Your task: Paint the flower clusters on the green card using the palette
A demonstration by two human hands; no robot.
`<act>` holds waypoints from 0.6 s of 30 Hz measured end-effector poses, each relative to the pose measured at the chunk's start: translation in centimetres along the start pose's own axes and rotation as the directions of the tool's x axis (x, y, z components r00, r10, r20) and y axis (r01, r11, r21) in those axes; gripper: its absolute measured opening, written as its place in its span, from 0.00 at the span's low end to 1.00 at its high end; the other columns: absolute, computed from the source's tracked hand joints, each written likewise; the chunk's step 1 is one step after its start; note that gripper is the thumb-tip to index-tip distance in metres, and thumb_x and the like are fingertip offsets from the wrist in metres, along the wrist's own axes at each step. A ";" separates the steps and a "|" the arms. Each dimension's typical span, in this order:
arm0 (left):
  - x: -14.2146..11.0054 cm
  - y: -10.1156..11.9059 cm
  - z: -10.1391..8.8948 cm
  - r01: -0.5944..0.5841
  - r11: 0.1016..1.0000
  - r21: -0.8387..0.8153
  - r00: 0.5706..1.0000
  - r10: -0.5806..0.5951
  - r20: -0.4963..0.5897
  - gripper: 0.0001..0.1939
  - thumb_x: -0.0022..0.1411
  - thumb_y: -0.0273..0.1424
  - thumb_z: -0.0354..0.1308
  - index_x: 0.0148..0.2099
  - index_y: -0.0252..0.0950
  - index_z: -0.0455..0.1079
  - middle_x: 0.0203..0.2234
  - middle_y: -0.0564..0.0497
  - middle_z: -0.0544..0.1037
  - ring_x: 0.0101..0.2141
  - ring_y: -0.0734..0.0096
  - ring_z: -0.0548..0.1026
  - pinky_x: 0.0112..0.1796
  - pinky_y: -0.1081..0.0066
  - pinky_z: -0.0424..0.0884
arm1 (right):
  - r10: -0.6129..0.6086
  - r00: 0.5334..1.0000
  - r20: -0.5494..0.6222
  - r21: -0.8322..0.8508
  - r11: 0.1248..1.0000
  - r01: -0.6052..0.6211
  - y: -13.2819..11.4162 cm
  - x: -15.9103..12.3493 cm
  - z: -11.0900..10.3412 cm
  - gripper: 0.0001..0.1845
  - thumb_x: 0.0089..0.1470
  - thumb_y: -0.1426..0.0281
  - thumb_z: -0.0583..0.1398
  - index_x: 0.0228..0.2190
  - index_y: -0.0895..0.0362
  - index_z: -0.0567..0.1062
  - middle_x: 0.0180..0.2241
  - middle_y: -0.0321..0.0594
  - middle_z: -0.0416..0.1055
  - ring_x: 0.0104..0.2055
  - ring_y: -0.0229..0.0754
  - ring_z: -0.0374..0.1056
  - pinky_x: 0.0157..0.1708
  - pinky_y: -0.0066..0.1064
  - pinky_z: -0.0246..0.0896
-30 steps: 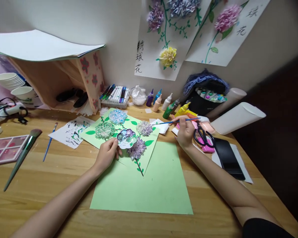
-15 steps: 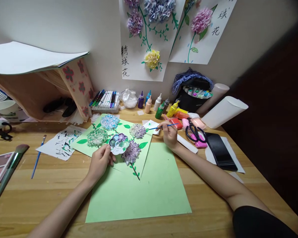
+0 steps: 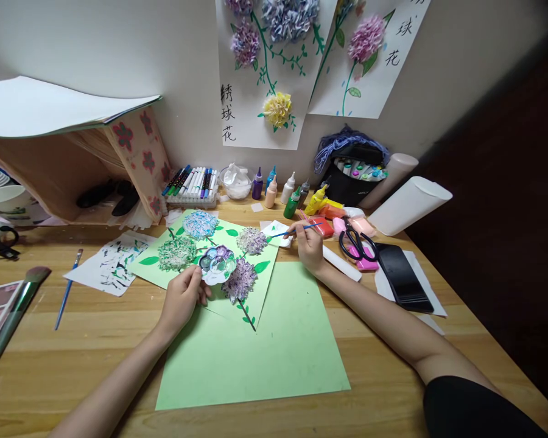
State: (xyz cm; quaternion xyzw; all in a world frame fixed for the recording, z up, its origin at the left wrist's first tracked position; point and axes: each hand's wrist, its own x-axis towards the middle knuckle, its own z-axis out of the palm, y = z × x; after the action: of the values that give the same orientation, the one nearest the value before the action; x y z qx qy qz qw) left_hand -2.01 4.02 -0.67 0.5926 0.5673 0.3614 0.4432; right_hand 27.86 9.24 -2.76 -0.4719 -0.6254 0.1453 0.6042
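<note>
My left hand [image 3: 188, 293] is closed on the edge of a small flower-shaped paint palette [image 3: 217, 265], whose wells carry purple and green paint. In my right hand [image 3: 309, 246] is a thin blue paintbrush [image 3: 296, 230]; its tip meets a small green leaf beside the grey-purple flower head [image 3: 252, 241]. Beneath the palette lies a pale green picture sheet [image 3: 265, 286] with raised blue, green and purple flower heads, painted leaves and dark stems. Part of the picture is hidden by the palette. A larger green sheet [image 3: 256, 371] lies under it.
Paint bottles [image 3: 291, 202] line the back, near a marker set [image 3: 192, 185]. At right are scissors [image 3: 358, 242], clay packets and a black phone-like object [image 3: 404, 277]. Left are a paint-smeared paper [image 3: 112, 267], another blue brush [image 3: 68, 291], a large brush [image 3: 16, 316] and a box [image 3: 139, 158].
The whole view has shifted slightly to the left. Both hands keep their hold, and the brush tip stays at the small leaf.
</note>
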 end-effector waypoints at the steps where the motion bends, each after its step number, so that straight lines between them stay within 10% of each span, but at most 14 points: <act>1: 0.0 0.0 0.0 0.002 1.000 -0.001 1.000 -0.002 -0.003 0.17 0.66 0.39 0.46 0.25 0.39 0.58 0.15 0.56 0.73 0.16 0.74 0.68 0.21 0.74 0.63 | 0.008 1.000 0.005 0.000 1.000 -0.008 0.0 0.0 0.0 0.18 0.63 0.61 0.50 0.28 0.56 0.72 0.25 0.36 0.72 0.28 0.38 0.72 0.31 0.32 0.65; 18: 0.0 0.0 0.0 0.006 1.000 0.001 1.000 -0.006 0.000 0.17 0.66 0.39 0.45 0.26 0.39 0.59 0.15 0.56 0.73 0.15 0.75 0.68 0.20 0.74 0.64 | 0.066 0.997 -0.037 0.027 0.998 -0.065 -0.2 0.4 -0.3 0.20 0.64 0.59 0.48 0.27 0.55 0.71 0.25 0.36 0.71 0.27 0.38 0.70 0.30 0.33 0.65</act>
State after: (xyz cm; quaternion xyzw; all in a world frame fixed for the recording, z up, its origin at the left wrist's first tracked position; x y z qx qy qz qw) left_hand -1.97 4.05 -0.71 0.5911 0.5691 0.3601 0.4439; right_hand 28.07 9.29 -2.30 -0.4868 -0.5961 0.1640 0.6171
